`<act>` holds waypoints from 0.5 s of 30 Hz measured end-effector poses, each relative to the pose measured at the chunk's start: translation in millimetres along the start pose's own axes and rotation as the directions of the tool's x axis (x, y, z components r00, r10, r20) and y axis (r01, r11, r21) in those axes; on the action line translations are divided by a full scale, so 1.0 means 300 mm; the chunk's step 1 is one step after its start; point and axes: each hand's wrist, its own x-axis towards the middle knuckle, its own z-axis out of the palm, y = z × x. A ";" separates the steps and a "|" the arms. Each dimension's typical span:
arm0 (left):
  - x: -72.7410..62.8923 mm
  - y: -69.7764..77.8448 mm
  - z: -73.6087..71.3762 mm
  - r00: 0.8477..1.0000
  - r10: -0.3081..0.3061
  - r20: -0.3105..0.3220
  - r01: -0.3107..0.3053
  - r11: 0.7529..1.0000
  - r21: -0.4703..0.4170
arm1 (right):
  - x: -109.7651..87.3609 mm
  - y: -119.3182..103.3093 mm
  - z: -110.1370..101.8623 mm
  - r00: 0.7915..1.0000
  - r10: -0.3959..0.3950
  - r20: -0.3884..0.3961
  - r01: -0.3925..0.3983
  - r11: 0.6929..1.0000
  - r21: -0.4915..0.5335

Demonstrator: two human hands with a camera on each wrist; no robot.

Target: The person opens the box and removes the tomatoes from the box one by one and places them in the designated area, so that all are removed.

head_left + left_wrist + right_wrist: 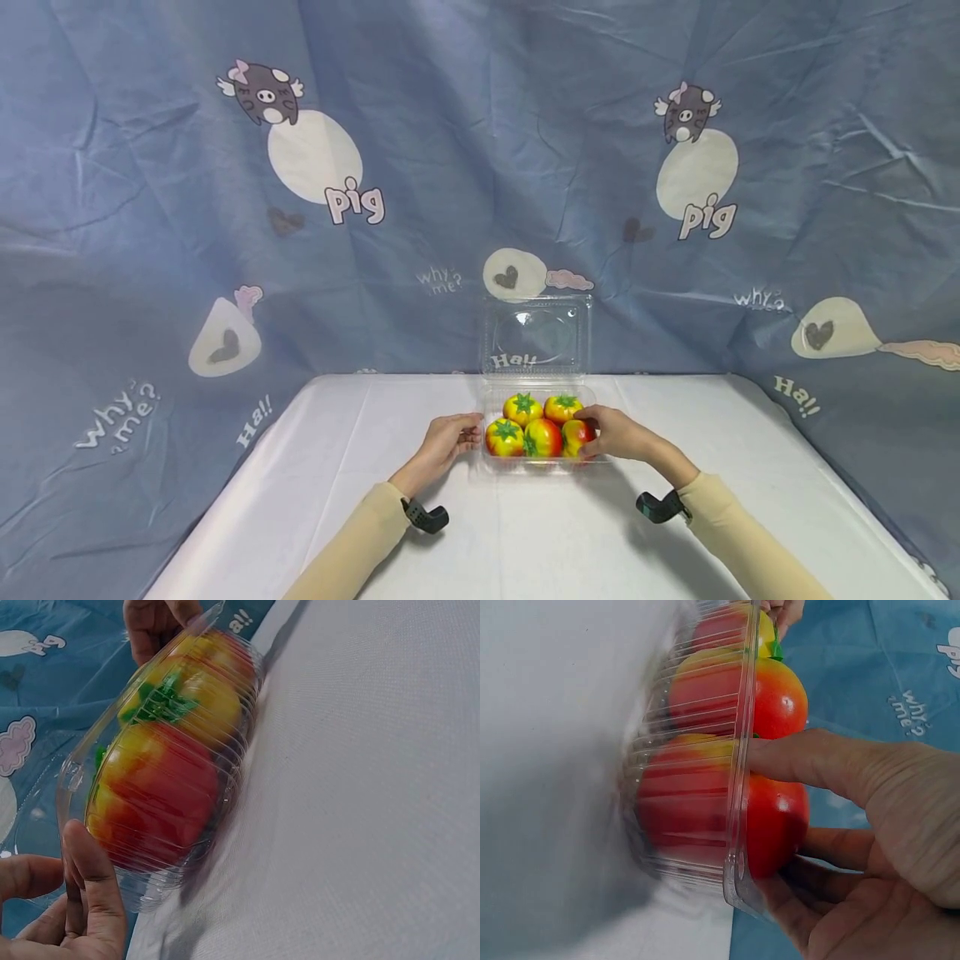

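Note:
A clear plastic clamshell box (pixel 487 467) stands on the table with its lid (pixel 536 337) raised at the back. Several red-and-yellow tomatoes (pixel 522 408) with green leafy tops sit inside it. My right hand (pixel 618 433) grips the front-right tomato (pixel 776 825), thumb on one side and fingers on the other; its lower part is inside the box. On the box's left side, my left hand (pixel 447 442) pinches the rim, with the thumb (pixel 94 877) on the outer face. Some fingers of each hand are partly hidden.
A white cloth covers the table (pixel 360 500). Behind it hangs a blue printed curtain (pixel 450 167), close to the raised lid. Dark straps with mounts (pixel 427 517) sit on both wrists, below beige sleeves (pixel 360 537).

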 end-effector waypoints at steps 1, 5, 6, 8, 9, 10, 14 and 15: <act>0.000 -0.002 0.000 1.000 0.004 0.003 -0.004 1.000 0.004 | 0.000 0.001 0.001 1.000 -0.003 -0.001 0.003 1.000 -0.005; 0.001 -0.006 0.000 1.000 0.019 0.009 -0.019 1.000 0.009 | 0.002 0.009 0.002 1.000 -0.016 -0.011 0.016 1.000 -0.020; 0.001 -0.006 0.001 1.000 0.021 0.009 -0.021 1.000 0.010 | 0.002 0.011 0.002 1.000 -0.020 -0.015 0.020 0.999 -0.025; 0.001 -0.005 0.002 1.000 0.022 0.007 -0.022 1.000 0.008 | 0.002 0.012 0.003 1.000 -0.020 -0.022 0.019 0.999 -0.028; 0.001 -0.004 0.002 1.000 0.024 0.007 -0.024 1.000 0.007 | 0.002 0.012 0.003 1.000 -0.016 -0.026 0.015 1.000 -0.026; 0.001 -0.004 0.003 1.000 0.024 0.008 -0.024 1.000 0.004 | 0.001 0.012 0.003 0.999 -0.014 -0.033 0.013 1.000 -0.026; -0.005 0.001 0.003 1.000 0.024 0.008 -0.024 1.000 -0.005 | -0.004 0.011 0.006 0.998 0.000 -0.061 -0.001 1.000 -0.013; -0.007 0.002 0.003 1.000 0.022 0.008 -0.021 1.000 -0.007 | -0.005 0.012 0.007 0.998 0.004 -0.067 -0.005 1.000 -0.011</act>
